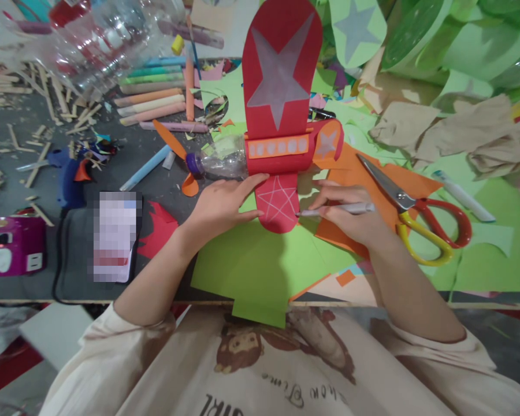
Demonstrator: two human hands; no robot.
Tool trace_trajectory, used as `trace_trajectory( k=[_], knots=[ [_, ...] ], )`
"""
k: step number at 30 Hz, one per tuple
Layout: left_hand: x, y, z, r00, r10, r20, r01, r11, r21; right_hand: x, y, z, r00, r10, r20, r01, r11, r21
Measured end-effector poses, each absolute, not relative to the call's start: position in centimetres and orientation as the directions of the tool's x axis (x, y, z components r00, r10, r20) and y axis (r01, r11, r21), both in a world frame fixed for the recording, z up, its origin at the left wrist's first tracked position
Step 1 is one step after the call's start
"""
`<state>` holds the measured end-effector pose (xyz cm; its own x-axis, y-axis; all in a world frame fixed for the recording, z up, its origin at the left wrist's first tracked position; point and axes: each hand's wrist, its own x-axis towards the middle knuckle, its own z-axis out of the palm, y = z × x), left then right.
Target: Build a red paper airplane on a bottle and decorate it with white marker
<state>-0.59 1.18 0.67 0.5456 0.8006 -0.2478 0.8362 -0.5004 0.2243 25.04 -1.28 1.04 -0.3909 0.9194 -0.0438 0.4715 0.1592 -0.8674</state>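
Observation:
A toy plane made from a clear plastic bottle lies on its side, with red paper wings. The far wing bears a silver-filled star; the near wing bears a star drawn in thin pale lines. My left hand rests at the near wing's left edge, thumb and forefinger apart. My right hand is closed around a pale pen, its tip at the wing's right edge. An orange paper propeller sits at the purple cap, and the red tail with a star is at right.
Scissors lie open beside my right hand, on orange and green paper. A phone, a blue glue gun and a purple box are at left. Markers, wood sticks and clear bottles lie behind.

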Motion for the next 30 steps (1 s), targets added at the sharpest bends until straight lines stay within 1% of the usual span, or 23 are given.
trace_trajectory(
  k=[7, 13, 15, 18, 20, 24, 28, 30],
  knots=[
    [-0.8, 1.2, 0.5, 0.569, 0.797, -0.202, 0.818, -0.521, 0.246, 24.8, -1.4, 0.7, -0.367, 0.93, 0.023, 0.425, 0.189, -0.885],
    [-0.7, 1.2, 0.5, 0.549, 0.802, -0.235, 0.833, -0.504, 0.227, 24.9, -1.4, 0.6, -0.383, 0.923, 0.039, 0.427, 0.215, -0.878],
    [-0.7, 1.2, 0.6, 0.547, 0.801, -0.241, 0.834, -0.501, 0.229, 25.2, -1.5, 0.5, -0.369, 0.928, 0.061, 0.391, 0.215, -0.895],
    [-0.7, 1.2, 0.6, 0.551, 0.801, -0.234, 0.831, -0.504, 0.233, 25.4, -1.6, 0.3, -0.301, 0.947, 0.11, 0.292, 0.202, -0.935],
    [-0.6, 1.2, 0.6, 0.548, 0.802, -0.237, 0.834, -0.503, 0.227, 25.4, -1.7, 0.2, -0.274, 0.958, 0.084, 0.271, 0.16, -0.949],
    [-0.6, 1.2, 0.6, 0.542, 0.802, -0.251, 0.839, -0.496, 0.223, 24.8, -1.8, 0.2, -0.308, 0.951, -0.023, 0.324, 0.083, -0.942],
    [-0.8, 1.2, 0.4, 0.567, 0.797, -0.209, 0.819, -0.52, 0.241, 24.4, -1.7, 0.0, -0.305, 0.951, -0.048, 0.351, 0.065, -0.934],
    [-0.9, 1.2, 0.3, 0.568, 0.796, -0.21, 0.819, -0.524, 0.234, 24.4, -1.7, 0.0, -0.299, 0.953, -0.044, 0.353, 0.067, -0.933]
  ],
)
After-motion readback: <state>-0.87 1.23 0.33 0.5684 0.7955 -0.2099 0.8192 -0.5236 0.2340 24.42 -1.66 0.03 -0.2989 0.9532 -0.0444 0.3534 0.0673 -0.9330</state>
